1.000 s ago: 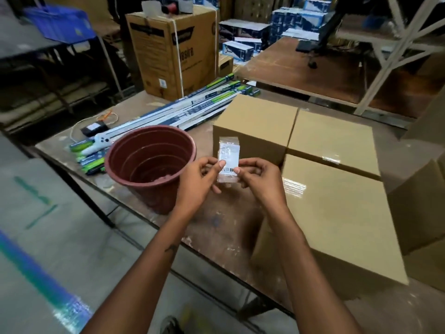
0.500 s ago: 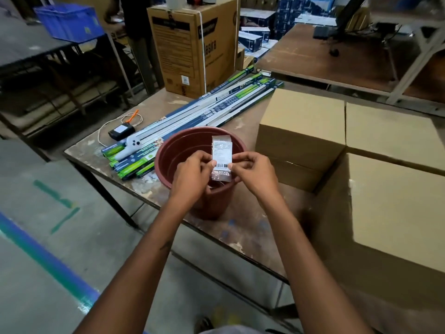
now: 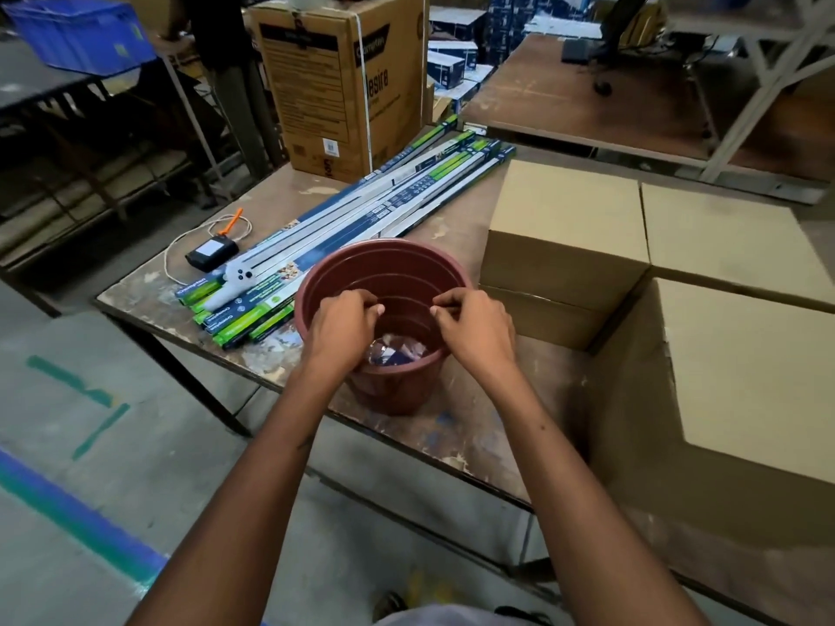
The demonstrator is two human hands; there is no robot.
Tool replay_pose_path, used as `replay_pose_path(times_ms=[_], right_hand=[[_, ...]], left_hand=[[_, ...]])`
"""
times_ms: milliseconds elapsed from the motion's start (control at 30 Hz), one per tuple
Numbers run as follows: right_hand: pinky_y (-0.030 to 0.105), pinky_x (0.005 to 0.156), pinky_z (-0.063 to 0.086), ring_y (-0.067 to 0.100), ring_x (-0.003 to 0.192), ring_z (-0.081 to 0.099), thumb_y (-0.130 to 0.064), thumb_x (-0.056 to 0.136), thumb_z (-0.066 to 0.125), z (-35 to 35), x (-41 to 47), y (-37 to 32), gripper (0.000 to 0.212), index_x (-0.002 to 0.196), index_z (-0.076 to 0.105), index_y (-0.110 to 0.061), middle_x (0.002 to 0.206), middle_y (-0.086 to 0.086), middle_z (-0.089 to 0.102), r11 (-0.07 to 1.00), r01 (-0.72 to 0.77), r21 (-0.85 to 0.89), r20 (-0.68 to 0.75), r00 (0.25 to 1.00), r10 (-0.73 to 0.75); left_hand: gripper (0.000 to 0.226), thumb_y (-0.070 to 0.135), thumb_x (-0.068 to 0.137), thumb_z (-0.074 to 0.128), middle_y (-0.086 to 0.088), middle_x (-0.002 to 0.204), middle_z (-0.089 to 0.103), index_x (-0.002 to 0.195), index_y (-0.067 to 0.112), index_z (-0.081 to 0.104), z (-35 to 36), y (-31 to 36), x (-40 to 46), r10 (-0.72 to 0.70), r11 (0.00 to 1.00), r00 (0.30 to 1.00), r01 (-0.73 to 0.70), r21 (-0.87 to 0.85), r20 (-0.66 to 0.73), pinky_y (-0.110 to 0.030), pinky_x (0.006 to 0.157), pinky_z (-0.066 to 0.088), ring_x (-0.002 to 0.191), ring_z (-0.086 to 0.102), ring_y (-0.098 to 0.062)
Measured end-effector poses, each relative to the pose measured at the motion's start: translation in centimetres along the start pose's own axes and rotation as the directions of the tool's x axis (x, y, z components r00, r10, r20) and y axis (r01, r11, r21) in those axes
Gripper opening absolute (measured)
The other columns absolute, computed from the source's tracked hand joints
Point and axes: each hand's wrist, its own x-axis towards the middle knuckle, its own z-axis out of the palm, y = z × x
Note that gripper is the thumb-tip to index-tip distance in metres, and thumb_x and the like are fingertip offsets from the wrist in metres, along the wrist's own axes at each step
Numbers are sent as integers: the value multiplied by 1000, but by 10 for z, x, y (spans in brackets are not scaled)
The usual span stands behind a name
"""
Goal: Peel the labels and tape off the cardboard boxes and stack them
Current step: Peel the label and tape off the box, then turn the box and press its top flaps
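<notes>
The peeled label with its clear tape point(image 3: 392, 354), pinched upright between both hands half a second ago, now lies crumpled at the bottom of the reddish-brown plastic pot point(image 3: 384, 282), so it has been dropped in as waste and that piece looks done with. Both hands hover over the pot's mouth: the left hand point(image 3: 339, 327) at the left of the rim and the right hand point(image 3: 474, 329) at the right, their fingers loosely curled and holding nothing I can make out, the two hands apart from each other. Apart from that scrap of plastic and paper the pot holds nothing visible. To the right, three plain cardboard boxes stand close together: the near box point(image 3: 732, 381), the far left box point(image 3: 565, 219) on another carton, and the far right box point(image 3: 732, 237); their visible faces show no label, and they are not yet stacked on one another as a finished pile. Left of the pot lie long tube-light cartons point(image 3: 361, 210), and beyond them a tall printed carton point(image 3: 343, 79) on the worn wooden table point(image 3: 452, 426).
</notes>
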Motion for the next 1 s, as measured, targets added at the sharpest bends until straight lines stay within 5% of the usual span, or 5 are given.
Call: replay_pose_path(times_ms=[267, 467, 700, 1000], right_hand=[[36, 92, 60, 4, 95, 75, -37, 93, 74, -19, -12, 17, 15, 106, 80, -36, 89, -20, 79, 993, -23, 114, -35, 999, 27], [38, 89, 60, 14, 100, 76, -37, 95, 70, -61, -24, 42, 20, 113, 79, -34, 102, -12, 82, 998, 46, 46, -133, 990, -40], [31, 90, 60, 2, 97, 74, -32, 95, 74, -132, -41, 97, 19, 114, 79, -32, 101, -15, 81, 997, 4, 71, -170, 985, 8], [40, 97, 52, 27, 113, 70, -34, 105, 60, -210, -81, 186, 30, 131, 73, -24, 128, 4, 73, 978, -82, -191, -264, 964, 30]], left_hand=[[20, 36, 103, 69, 9, 102, 81, 121, 30, 75, 11, 38, -18, 152, 969, 986, -162, -187, -65, -39, 91, 61, 95, 78, -15], [26, 45, 100, 66, 6, 104, 81, 121, 31, 71, 31, 102, -32, 365, 920, 930, -369, -135, -48, -46, 84, 61, 103, 76, -25], [25, 45, 102, 65, 4, 108, 81, 120, 29, 73, 65, 173, -53, 482, 844, 874, -481, -238, -58, -41, 85, 62, 98, 78, -20], [30, 38, 106, 64, -3, 123, 76, 130, 23, 72, 134, 274, -101, 576, 794, 817, -552, -253, 25, -43, 94, 58, 112, 72, -27]])
